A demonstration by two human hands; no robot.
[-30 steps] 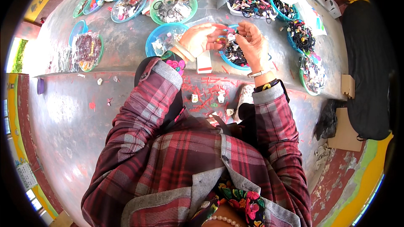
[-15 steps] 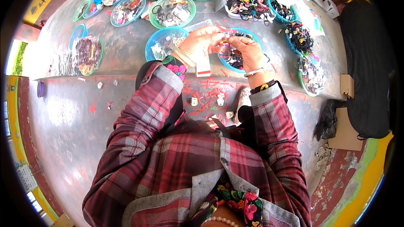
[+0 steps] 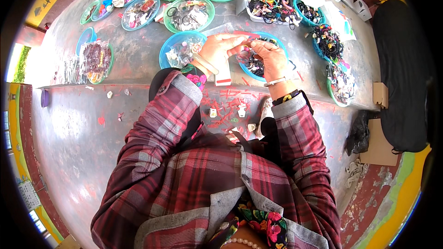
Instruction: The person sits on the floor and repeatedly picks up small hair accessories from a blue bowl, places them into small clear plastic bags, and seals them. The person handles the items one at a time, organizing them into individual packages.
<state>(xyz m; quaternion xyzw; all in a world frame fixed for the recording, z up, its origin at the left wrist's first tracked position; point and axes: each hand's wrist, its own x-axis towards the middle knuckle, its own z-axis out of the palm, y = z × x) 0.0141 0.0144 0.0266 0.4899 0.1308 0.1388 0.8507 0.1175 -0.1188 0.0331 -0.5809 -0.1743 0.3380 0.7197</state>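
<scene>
My left hand (image 3: 219, 51) and my right hand (image 3: 271, 60) meet fingertip to fingertip over a blue bowl (image 3: 284, 48) of mostly black hair ties. Both are closed in a pinch around something small, too hidden to name; a bit of red and yellow shows at the fingertips. Just below my left hand, a white card (image 3: 223, 76) with a red lower edge lies on the raised grey surface. To the left of that hand stands another blue bowl (image 3: 164, 51), holding small pale pieces and clear bags.
Green bowls (image 3: 212, 16) of packaged goods stand farther back. A white tub (image 3: 251, 15) of dark hair ties sits at back right. Red scraps (image 3: 226, 106) litter the lower floor near my shoe (image 3: 266, 115). A long black case (image 3: 399, 74) leans at the right.
My fingertips have shifted slightly, and my left fingers are straighter and closer together. My right hand has moved a touch. The bowls stay put.
</scene>
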